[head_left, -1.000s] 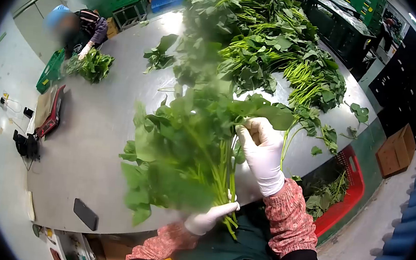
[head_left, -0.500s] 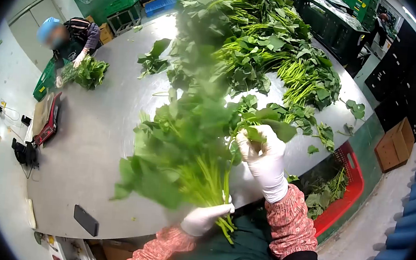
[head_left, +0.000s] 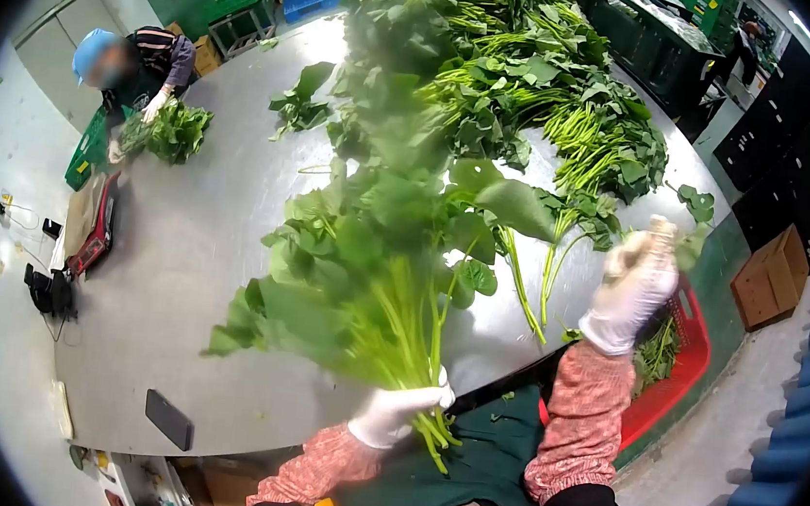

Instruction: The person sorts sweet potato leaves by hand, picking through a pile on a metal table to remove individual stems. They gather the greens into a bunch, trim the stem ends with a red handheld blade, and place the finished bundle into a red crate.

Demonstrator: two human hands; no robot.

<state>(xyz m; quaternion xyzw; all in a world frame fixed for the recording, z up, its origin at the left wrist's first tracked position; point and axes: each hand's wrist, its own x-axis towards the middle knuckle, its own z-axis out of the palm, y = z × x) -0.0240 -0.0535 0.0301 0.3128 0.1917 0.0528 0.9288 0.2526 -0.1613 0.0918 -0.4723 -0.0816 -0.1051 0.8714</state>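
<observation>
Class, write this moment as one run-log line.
left hand: grips leafy bunch | right hand: apart from bunch, near red crate, grip unclear | table: piled greens at far side

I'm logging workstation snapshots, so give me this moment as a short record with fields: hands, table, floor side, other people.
left hand: gloved left hand gripping a bunch of leafy greens by the stems
right hand: gloved right hand, fingers curled; whether they hold a leaf is unclear
table: metal table with a large pile of greens and a dark flat object
beside table: red crate containing greens
co-worker: gloved hand at another bunch
</observation>
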